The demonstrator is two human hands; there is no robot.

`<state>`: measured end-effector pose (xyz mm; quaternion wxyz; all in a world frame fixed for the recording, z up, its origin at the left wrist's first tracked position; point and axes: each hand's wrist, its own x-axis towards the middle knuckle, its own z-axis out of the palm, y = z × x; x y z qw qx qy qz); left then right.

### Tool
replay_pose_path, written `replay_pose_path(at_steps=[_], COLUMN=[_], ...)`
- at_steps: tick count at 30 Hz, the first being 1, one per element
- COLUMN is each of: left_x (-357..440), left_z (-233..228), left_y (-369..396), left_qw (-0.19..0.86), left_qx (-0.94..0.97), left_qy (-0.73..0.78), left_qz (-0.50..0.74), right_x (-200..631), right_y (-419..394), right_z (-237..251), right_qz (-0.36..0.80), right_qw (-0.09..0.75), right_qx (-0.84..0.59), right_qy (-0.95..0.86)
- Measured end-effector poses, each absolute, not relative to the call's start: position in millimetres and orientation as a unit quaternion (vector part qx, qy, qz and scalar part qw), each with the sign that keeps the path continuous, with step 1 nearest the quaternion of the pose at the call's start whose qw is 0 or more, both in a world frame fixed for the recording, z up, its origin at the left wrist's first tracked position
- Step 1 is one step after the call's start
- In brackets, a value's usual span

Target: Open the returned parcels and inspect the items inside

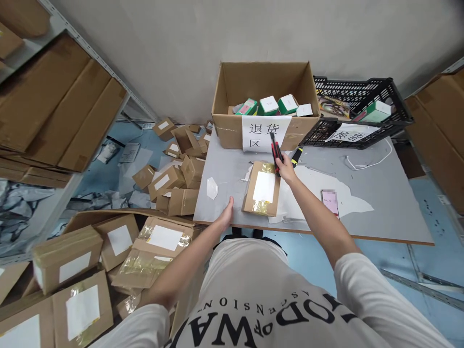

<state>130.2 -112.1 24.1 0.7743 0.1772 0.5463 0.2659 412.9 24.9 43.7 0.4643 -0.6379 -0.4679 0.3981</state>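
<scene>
My right hand [286, 169] is closed around a red and black box cutter [276, 151], whose tip points away from me toward the paper sign on the large carton. Just below and left of that hand, a small cardboard box [260, 193] lies on the table, sealed with clear yellowish tape and bearing a white label. My left hand [227, 213] is at the table's front edge, left of the box and apart from it; its fingers look loosely extended, with nothing seen in them. A yellow and black tool [297, 156] rests beyond my right hand.
At the table's [391, 208] back stand an open carton [228, 130] with green-and-white boxes and a black crate [393, 108]. A phone [329, 202] lies on white backing paper [353, 198]. Labelled boxes [81, 309] fill a large carton at left; several more [181, 179] are piled behind it.
</scene>
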Motion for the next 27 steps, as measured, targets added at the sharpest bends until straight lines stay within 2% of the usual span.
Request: replay_pose_path(at_steps=[3, 7, 10, 13, 27], left_x=[126, 140, 155, 164, 166], left_z=[25, 36, 43, 45, 30], left_y=[-82, -47, -36, -36, -50], left_qw=[0.735, 0.752, 0.77, 0.787, 0.815], left_qx=[0.29, 0.348, 0.358, 0.372, 0.33], left_qy=[0.557, 0.508, 0.477, 0.448, 0.426], left_qz=[0.254, 0.237, 0.224, 0.203, 0.212], right_x=[422, 416, 404, 396, 398], right_y=[-30, -97, -123, -133, -135], right_z=[40, 24, 13, 7, -12], right_qz=[0.361, 0.479, 0.559, 0.591, 0.606], right_qw=[0.542, 0.597, 0.597, 0.597, 0.568], right_qx=[-0.645, -0.601, -0.555, -0.526, -0.539], right_qy=[-0.401, -0.232, -0.153, -0.135, -0.141])
